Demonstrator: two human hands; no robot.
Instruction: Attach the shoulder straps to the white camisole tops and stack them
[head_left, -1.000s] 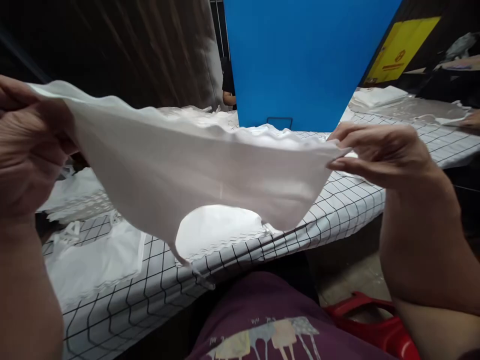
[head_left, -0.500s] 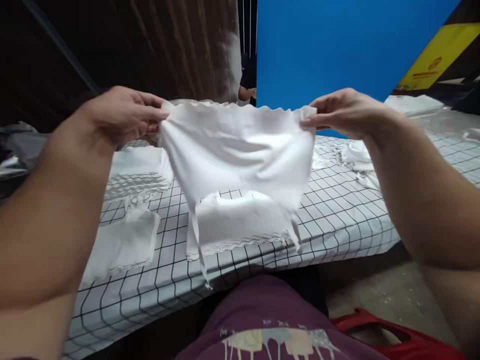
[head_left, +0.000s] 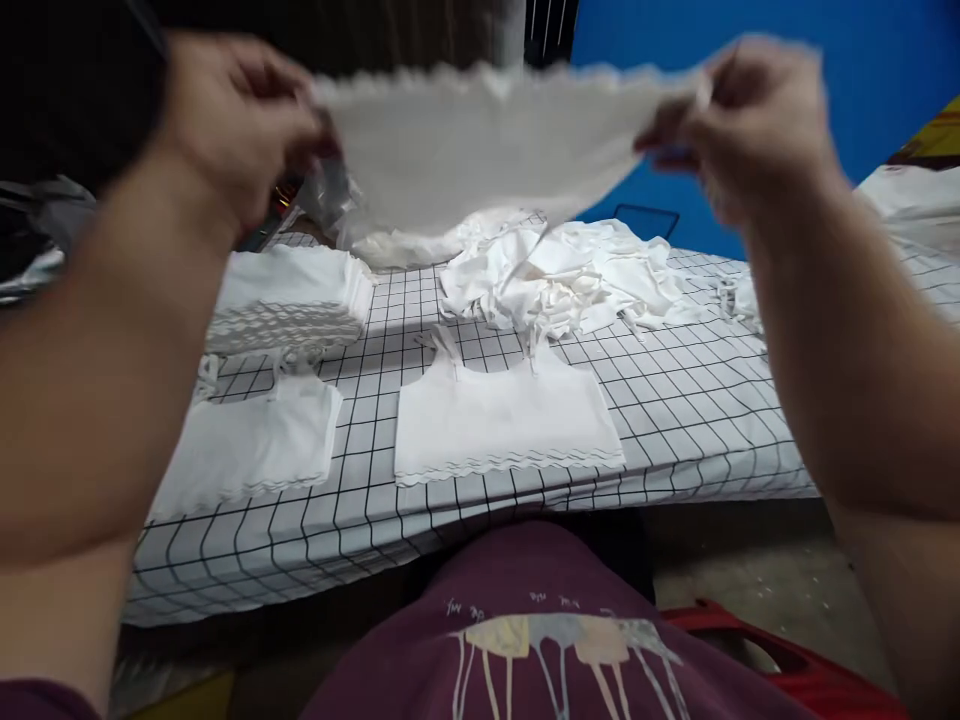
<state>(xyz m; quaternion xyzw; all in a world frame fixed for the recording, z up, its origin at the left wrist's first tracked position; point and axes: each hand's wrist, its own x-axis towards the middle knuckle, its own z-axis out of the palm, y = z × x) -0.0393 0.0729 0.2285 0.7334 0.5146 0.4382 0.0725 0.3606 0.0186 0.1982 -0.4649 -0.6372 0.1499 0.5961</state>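
A white camisole top (head_left: 480,150) hangs stretched in the air, its scalloped hem uppermost and its body blurred by motion. My left hand (head_left: 240,120) pinches one corner of that hem. The opposite corner is gripped between the fingers of my right hand (head_left: 757,120). Below, a small stack of white camisoles (head_left: 510,420) lies flat on the checked tablecloth, straps pointing away from me and wavy hems towards me. Further left lies another flat stack of camisoles (head_left: 255,440), partly covered from view by my left forearm.
Behind the middle stack spreads a loose heap of white garments (head_left: 570,270). A thicker folded pile (head_left: 292,290) stands at the back left. The black-and-white checked tablecloth (head_left: 675,400) drops over the near edge. A blue panel (head_left: 862,90) rises behind; a red stool (head_left: 795,660) is low right.
Both hands have lifted the camisole higher and away from the table, swinging its lower part back. The middle stack and the heap behind it now show.
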